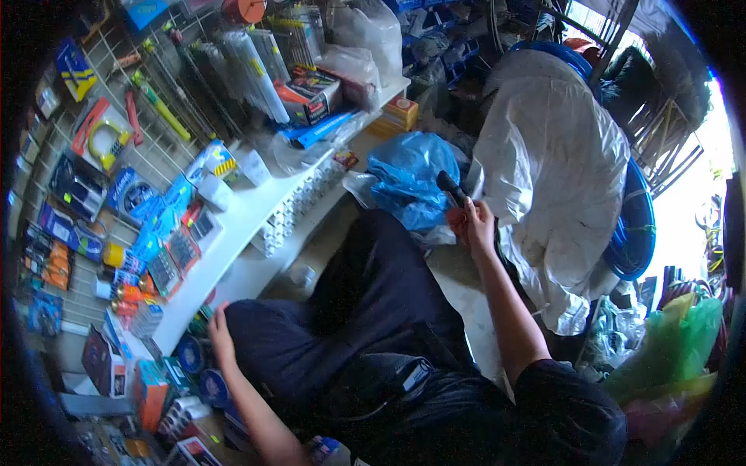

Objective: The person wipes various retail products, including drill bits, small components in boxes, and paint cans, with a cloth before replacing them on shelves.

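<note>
My right hand (pixel 477 221) is closed around a short black rod-shaped object (pixel 448 185), which points up and to the left from my fingers. Its exact kind is not clear. Just beyond it lies a crumpled blue plastic bag (pixel 412 175). Close by on the right is a large whitish sheet (pixel 556 155) draped over a bulky pile. My left hand (pixel 222 335) rests against the outside of my bent left knee, fingers stretched out, with nothing visible in it.
On the left, a white shelf (pixel 252 221) stands before a wire rack (pixel 101 132) of packaged goods. Boxes and rolls crowd the lower left, including an orange box (pixel 151 394). A coil of blue hose (pixel 631 233) and a green plastic bag (pixel 672 342) are on the right.
</note>
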Demonstrator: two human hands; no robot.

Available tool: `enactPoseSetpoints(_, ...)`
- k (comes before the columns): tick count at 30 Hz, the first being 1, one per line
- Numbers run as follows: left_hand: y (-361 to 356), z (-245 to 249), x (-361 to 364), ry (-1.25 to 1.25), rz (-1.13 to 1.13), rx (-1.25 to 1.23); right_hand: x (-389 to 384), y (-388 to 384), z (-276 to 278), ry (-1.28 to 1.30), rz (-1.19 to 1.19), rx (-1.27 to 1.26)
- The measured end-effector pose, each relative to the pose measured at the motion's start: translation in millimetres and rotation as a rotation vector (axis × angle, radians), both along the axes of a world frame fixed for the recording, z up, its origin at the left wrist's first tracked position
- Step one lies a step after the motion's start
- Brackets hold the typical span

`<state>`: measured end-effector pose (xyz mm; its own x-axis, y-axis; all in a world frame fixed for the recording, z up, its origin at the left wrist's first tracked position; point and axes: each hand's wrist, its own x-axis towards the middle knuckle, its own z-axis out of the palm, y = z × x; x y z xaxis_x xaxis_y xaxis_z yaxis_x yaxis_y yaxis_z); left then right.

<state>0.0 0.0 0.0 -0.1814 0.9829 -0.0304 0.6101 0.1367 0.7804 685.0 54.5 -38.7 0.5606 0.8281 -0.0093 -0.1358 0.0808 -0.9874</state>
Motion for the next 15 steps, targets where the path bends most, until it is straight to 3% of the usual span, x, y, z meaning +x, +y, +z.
enactPoseSetpoints(1,-15,-2,9,0.044,0.074,0.037,-4,7,-4,-0.182,-0.061,0.011)
enactPoseSetpoints(2,-29,-12,10,0.097,0.090,0.100,-21,2,30,-0.161,-0.034,0.150)
enactPoseSetpoints(6,-36,-30,26,0.173,0.203,0.115,-8,91,31,-0.212,0.036,0.288)
enactPoseSetpoints(9,-44,-30,41,0.283,0.251,0.036,-10,104,33,-0.461,-0.034,0.058)
enactPoseSetpoints(11,-43,-32,45,0.408,0.295,-0.139,-38,95,41,-0.330,-0.078,0.103)
enactPoseSetpoints(12,-32,-5,52,0.333,0.195,-0.110,-65,82,53,-0.254,-0.029,0.107)
enactPoseSetpoints(13,-22,-17,49,0.223,0.168,0.127,-77,71,41,-0.350,0.132,0.153)
enactPoseSetpoints(14,1,18,72,-0.063,0.276,0.086,-116,50,58,-0.277,0.179,-0.046)
enactPoseSetpoints(15,27,36,81,-0.033,0.259,0.180,-146,33,55,-0.232,0.322,-0.008)
